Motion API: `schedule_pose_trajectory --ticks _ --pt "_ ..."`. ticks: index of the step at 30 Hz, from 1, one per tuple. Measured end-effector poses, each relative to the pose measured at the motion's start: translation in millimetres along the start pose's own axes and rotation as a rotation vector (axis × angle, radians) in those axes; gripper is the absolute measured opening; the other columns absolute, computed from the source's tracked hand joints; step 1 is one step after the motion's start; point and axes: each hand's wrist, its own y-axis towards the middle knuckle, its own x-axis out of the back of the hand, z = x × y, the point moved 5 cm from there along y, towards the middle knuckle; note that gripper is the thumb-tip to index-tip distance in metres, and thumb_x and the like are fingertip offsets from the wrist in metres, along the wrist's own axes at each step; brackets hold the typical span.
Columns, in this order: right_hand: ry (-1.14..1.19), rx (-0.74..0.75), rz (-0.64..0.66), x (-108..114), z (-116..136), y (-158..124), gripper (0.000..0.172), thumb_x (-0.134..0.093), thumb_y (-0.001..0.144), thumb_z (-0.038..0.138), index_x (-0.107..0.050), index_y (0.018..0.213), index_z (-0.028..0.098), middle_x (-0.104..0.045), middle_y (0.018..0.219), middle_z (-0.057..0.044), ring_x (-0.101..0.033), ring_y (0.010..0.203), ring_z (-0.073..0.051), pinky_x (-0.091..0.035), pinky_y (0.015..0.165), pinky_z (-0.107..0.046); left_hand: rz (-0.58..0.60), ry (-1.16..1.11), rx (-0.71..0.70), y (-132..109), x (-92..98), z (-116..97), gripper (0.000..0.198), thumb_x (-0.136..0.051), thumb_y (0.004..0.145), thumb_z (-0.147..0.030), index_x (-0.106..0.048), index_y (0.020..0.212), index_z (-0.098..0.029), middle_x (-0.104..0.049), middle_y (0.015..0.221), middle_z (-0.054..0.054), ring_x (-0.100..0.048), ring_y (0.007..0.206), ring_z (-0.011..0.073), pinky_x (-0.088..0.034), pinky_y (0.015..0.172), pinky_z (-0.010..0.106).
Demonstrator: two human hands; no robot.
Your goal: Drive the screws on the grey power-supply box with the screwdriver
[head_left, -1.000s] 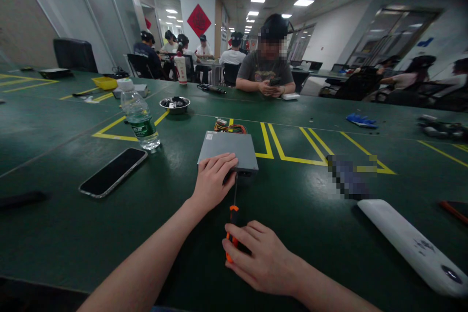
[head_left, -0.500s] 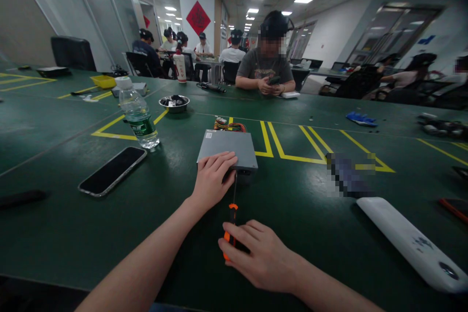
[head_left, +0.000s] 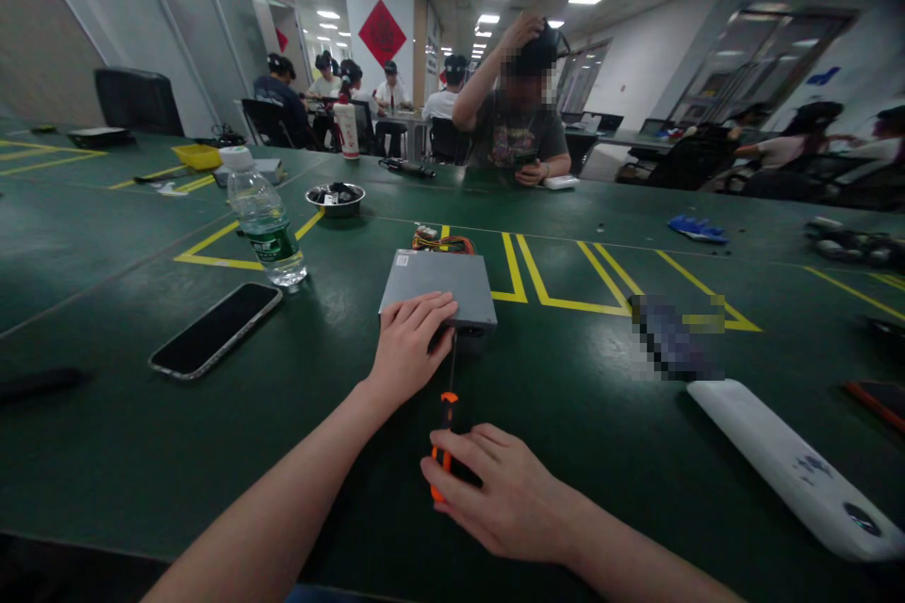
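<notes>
A grey metal box [head_left: 442, 281] with a bundle of coloured cables [head_left: 445, 241] behind it sits on the green table. My left hand [head_left: 412, 339] lies over its near left edge, fingers on the top and the thumb at the front face. In front of the box, my right hand [head_left: 487, 490] has its fingers round the orange and black handle of a screwdriver [head_left: 448, 410]. The screwdriver's shaft points away from me and reaches the front face of the box, near my left thumb; its tip is hidden.
To the left are a phone [head_left: 216, 330], a water bottle [head_left: 267, 231] and a metal bowl [head_left: 335, 198] of small dark parts. A white device [head_left: 788, 466] lies at the right. Across the table [head_left: 580, 415] sits a person [head_left: 519, 127].
The person across the table has raised one hand to the head. My hands, the box and the screwdriver look nearly the same, with a slight shift of the view.
</notes>
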Motion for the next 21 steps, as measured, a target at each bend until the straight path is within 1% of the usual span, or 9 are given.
schedule_pose_trajectory --ticks 3,6,8,10,12,13,15,18,21 --pt "-0.023 0.011 -0.052 -3.5 -0.6 -3.0 0.013 -0.048 0.087 0.02 -0.058 0.093 0.015 -0.063 0.107 -0.013 -0.06 0.07 -0.016 -0.047 0.062 -0.029 -0.002 0.0 -0.004 0.2 -0.1 -0.4 0.027 -0.05 0.086 -0.021 -0.055 0.112 -0.026 -0.06 0.121 0.001 -0.051 0.114 0.0191 -0.032 0.091 0.039" --pt "-0.01 0.017 -0.081 -3.6 -0.2 -4.7 0.01 -0.048 0.087 0.02 -0.057 0.085 0.016 -0.064 0.107 -0.012 -0.06 0.071 -0.015 -0.048 0.064 -0.028 -0.004 -0.002 -0.004 0.0 -0.6 -0.3 0.027 -0.05 0.086 -0.021 -0.055 0.111 -0.026 -0.06 0.121 0.001 -0.051 0.114 0.0196 -0.032 0.091 0.039" --pt "-0.001 -0.004 -0.075 -0.9 -0.4 -3.5 0.012 -0.048 0.087 0.022 -0.058 0.09 0.015 -0.064 0.106 -0.012 -0.061 0.075 -0.016 -0.049 0.068 -0.028 -0.005 -0.003 -0.001 -0.1 -0.7 -0.2 0.027 -0.051 0.085 -0.021 -0.055 0.111 -0.026 -0.06 0.121 0.001 -0.051 0.114 0.0194 -0.032 0.091 0.039" --pt "0.001 -0.026 -0.041 1.8 -0.6 -1.4 0.019 -0.047 0.088 0.026 -0.057 0.102 0.015 -0.063 0.107 -0.013 -0.062 0.08 -0.018 -0.05 0.072 -0.029 -0.006 -0.004 0.0 -0.1 -0.6 -0.2 0.027 -0.051 0.085 -0.02 -0.055 0.111 -0.026 -0.06 0.121 0.001 -0.051 0.114 0.0192 -0.032 0.091 0.039" --pt "0.009 -0.025 -0.008 3.1 -0.4 0.0 0.026 -0.046 0.089 0.026 -0.054 0.111 0.015 -0.062 0.108 -0.014 -0.062 0.084 -0.019 -0.05 0.075 -0.03 -0.003 -0.006 0.0 0.0 -0.5 -0.2 0.027 -0.05 0.086 -0.02 -0.055 0.112 -0.026 -0.06 0.121 0.001 -0.051 0.114 0.0194 -0.032 0.091 0.039" --pt "0.01 -0.015 -0.005 3.2 -0.1 0.1 0.027 -0.045 0.089 0.025 -0.054 0.112 0.015 -0.062 0.108 -0.014 -0.062 0.085 -0.019 -0.05 0.075 -0.03 -0.003 -0.007 0.0 0.0 -0.4 -0.2 0.027 -0.05 0.086 -0.02 -0.055 0.112 -0.026 -0.06 0.121 0.001 -0.051 0.114 0.0196 -0.032 0.091 0.04" --pt "-0.001 0.002 -0.027 1.9 -0.1 -1.3 0.024 -0.045 0.09 0.024 -0.055 0.109 0.014 -0.062 0.107 -0.014 -0.062 0.08 -0.018 -0.05 0.072 -0.03 -0.003 -0.007 0.0 0.1 -0.2 -0.2 0.027 -0.05 0.086 -0.021 -0.055 0.111 -0.026 -0.06 0.121 0.001 -0.051 0.114 0.0196 -0.032 0.091 0.039" --pt "-0.03 0.013 -0.059 -3.6 -0.6 -5.3 0.017 -0.049 0.088 0.023 -0.057 0.1 0.014 -0.061 0.112 -0.015 -0.061 0.071 -0.017 -0.049 0.063 -0.03 -0.01 -0.003 -0.002 0.1 0.4 -0.5 0.027 -0.05 0.085 -0.021 -0.055 0.111 -0.026 -0.06 0.121 0.0 -0.051 0.114 0.0191 -0.032 0.091 0.039" --pt "-0.017 0.014 -0.071 -6.6 -0.4 -7.1 0.012 -0.051 0.087 0.023 -0.057 0.089 0.013 -0.061 0.112 -0.015 -0.06 0.073 -0.017 -0.049 0.065 -0.03 -0.007 -0.001 -0.003 0.0 0.7 -1.0 0.027 -0.05 0.086 -0.021 -0.055 0.112 -0.026 -0.06 0.121 0.001 -0.051 0.114 0.019 -0.032 0.091 0.039"
